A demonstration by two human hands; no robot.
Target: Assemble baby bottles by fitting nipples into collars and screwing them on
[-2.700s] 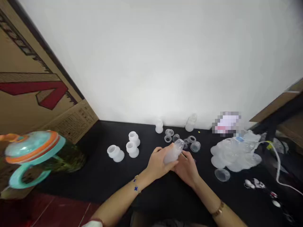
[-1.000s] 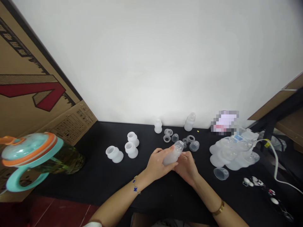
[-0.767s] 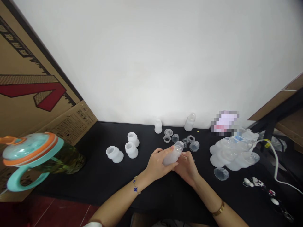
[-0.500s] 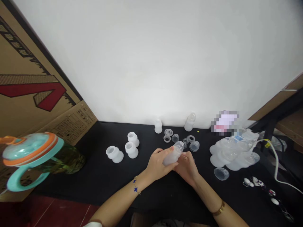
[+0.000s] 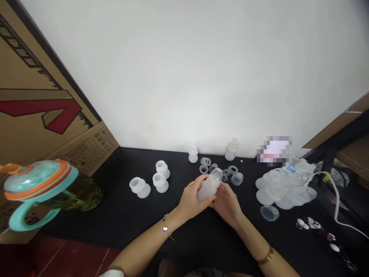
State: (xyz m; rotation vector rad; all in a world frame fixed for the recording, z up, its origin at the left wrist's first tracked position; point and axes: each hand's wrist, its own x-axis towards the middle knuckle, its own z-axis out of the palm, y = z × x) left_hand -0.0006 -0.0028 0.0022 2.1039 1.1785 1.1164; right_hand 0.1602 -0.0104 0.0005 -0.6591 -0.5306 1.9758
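A milky white baby bottle [image 5: 207, 190] with a clear cap leans to the right above the table, held between both hands. My left hand [image 5: 191, 198] is wrapped round its body, the thumb along the near side. My right hand [image 5: 229, 204] is closed against the bottle's right side near the collar, and its fingertips are partly hidden behind it. Just beyond my hands lie clear domed caps [image 5: 237, 178] and white ring collars [image 5: 203, 169]. To the left, several open white bottle bodies [image 5: 140, 187] rest on the black table [image 5: 115, 215].
Along the wall stand a capped bottle [image 5: 231, 150] and a small white bottle body [image 5: 193, 154]. A pile of bottles [image 5: 276, 188], a loose clear cap [image 5: 270, 212], a white cable [image 5: 336, 204] and a beaded strap [image 5: 330, 234] occupy the right. A teal-lidded jug [image 5: 43, 181] stands left by a cardboard box [image 5: 37, 88].
The bottle has been turned a little more upright, and its cap has shifted slightly left and up. Both hands stay round it in nearly the same place.
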